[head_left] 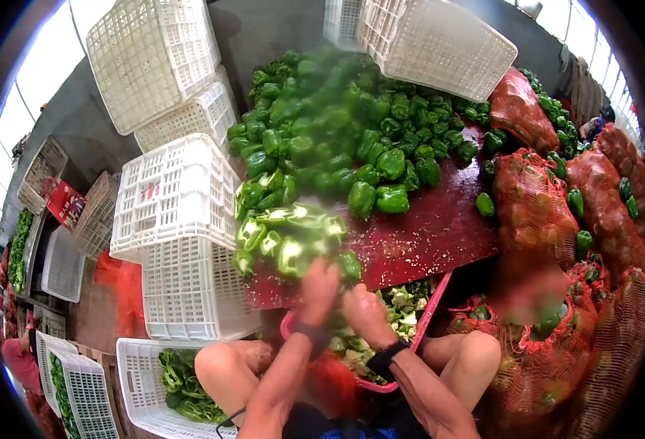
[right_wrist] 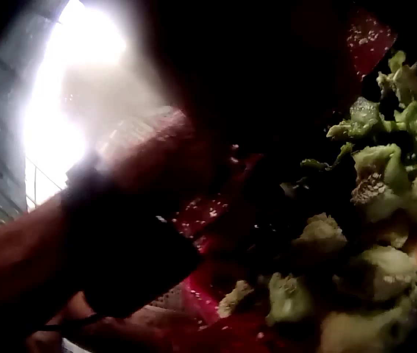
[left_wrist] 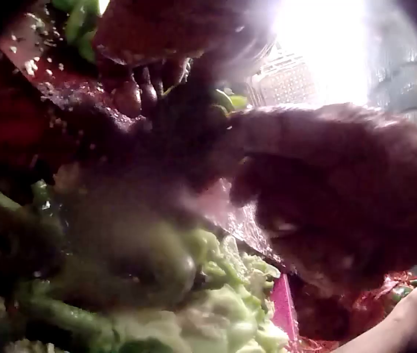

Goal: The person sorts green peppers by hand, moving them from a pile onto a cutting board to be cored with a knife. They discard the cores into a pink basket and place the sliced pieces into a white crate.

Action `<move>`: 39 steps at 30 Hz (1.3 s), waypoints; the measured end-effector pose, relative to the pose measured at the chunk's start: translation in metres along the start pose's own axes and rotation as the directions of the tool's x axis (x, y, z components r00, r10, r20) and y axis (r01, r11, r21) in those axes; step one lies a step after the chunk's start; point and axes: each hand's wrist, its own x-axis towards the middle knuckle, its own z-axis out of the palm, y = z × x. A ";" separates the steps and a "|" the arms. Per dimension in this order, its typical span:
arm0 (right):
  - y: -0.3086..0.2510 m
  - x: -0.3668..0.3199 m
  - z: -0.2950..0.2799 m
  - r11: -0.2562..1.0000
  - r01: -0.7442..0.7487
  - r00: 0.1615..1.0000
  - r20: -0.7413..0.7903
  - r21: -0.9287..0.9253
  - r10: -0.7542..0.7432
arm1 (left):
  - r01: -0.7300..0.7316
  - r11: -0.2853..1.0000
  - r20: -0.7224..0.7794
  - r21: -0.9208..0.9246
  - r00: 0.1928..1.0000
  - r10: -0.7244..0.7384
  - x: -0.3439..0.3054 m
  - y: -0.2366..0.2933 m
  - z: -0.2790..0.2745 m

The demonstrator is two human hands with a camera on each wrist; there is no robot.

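My left hand [head_left: 319, 293] reaches over the front edge of the red board [head_left: 440, 234], its fingers blurred beside the cut green pepper halves [head_left: 293, 252]. My right hand [head_left: 367, 316] has its fingers curled in close to it, above the pink basin [head_left: 438, 296]. Just beyond both hands a green pepper [head_left: 350, 265] shows near the left fingertips. Pale green pepper cores and scraps [right_wrist: 378, 272] fill the basin below. Both wrist views are dark; a bit of green [left_wrist: 230, 99] appears between the hands, but I cannot tell what either one grips.
A large heap of whole green peppers [head_left: 322, 124] covers the back of the board. White crates [head_left: 172, 194] stack up at the left, and one low crate [head_left: 136, 388] holds cut peppers. Red net sacks [head_left: 535, 205] crowd the right side.
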 end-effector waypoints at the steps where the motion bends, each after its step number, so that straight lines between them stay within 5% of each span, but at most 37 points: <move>1: 0.000 0.004 0.006 0.999 -0.039 0.999 -0.004 0.007 0.039 | 0.003 1.000 0.004 -0.005 1.000 -0.003 0.001 0.001 -0.004; 3: 0.002 0.006 0.019 0.992 -0.123 0.992 -0.001 0.017 0.123 | 0.037 0.997 0.005 -0.065 0.999 -0.036 -0.003 0.001 -0.012; 4: 0.011 0.004 0.021 0.996 0.032 0.999 -0.003 -0.089 -0.032 | 0.050 0.994 0.007 -0.102 0.999 -0.050 -0.005 0.004 -0.014; 6: 0.019 0.012 0.009 0.967 0.194 0.981 0.023 -0.164 -0.193 | -0.240 0.970 -0.011 0.025 0.971 0.241 -0.012 0.009 -0.023; 7: 0.024 0.014 0.004 0.942 0.270 0.963 0.044 -0.197 -0.267 | -0.258 0.966 -0.002 0.033 0.966 0.258 -0.015 0.009 -0.021; 8: 0.035 0.031 0.005 0.825 0.450 0.892 0.123 -0.341 -0.436 | -0.276 0.960 0.008 0.041 0.961 0.275 -0.018 0.010 -0.020; 9: 0.045 0.043 0.009 0.993 0.102 0.974 0.210 -0.061 -0.087 | -0.259 0.965 0.018 0.041 0.966 0.258 -0.019 0.012 -0.017; 11: 0.038 0.044 -0.017 0.892 0.319 0.934 0.266 -0.319 -0.238 | -0.219 0.975 0.037 0.047 0.975 0.218 -0.017 0.017 -0.014; 15: 0.043 0.057 -0.045 0.976 0.049 0.980 0.179 0.214 -0.089 | -0.378 0.915 0.067 0.141 0.926 0.372 -0.001 0.019 -0.022; 19: 0.047 0.082 -0.087 0.916 0.210 0.966 -0.217 0.341 -0.140 | -0.476 0.858 0.087 0.194 0.879 0.468 0.014 0.009 -0.017; 20: 0.056 0.094 -0.095 0.977 0.099 0.983 -0.168 0.191 -0.067 | -0.481 0.845 0.101 0.232 0.876 0.471 0.018 0.003 -0.014; 21: 0.064 0.101 -0.102 0.963 0.246 0.948 -0.236 0.111 -0.215 | -0.478 0.836 0.088 0.268 0.877 0.473 0.019 -0.003 -0.014; 24: 0.079 0.119 -0.123 0.990 0.129 0.980 -0.159 0.048 -0.120 | -0.463 0.821 0.022 0.333 0.874 0.485 0.022 -0.001 -0.024; 30: 0.088 0.125 -0.137 0.987 0.029 0.998 -0.063 0.158 -0.020 | -0.536 0.804 -0.032 0.257 0.827 0.562 0.068 0.018 -0.010; 33: 0.083 0.120 -0.137 0.909 -0.124 0.992 0.071 0.398 0.104 | -0.520 0.852 -0.067 0.063 0.849 0.523 0.111 0.041 0.018; 37: 0.080 0.123 -0.131 0.890 -0.161 0.987 0.070 0.427 0.145 | -0.400 0.915 0.031 0.047 0.916 0.399 0.167 0.035 0.067; 39: 0.095 0.129 -0.122 0.942 -0.039 0.999 -0.021 0.335 0.049 | -0.465 0.885 0.060 0.008 0.884 0.464 0.179 0.034 0.078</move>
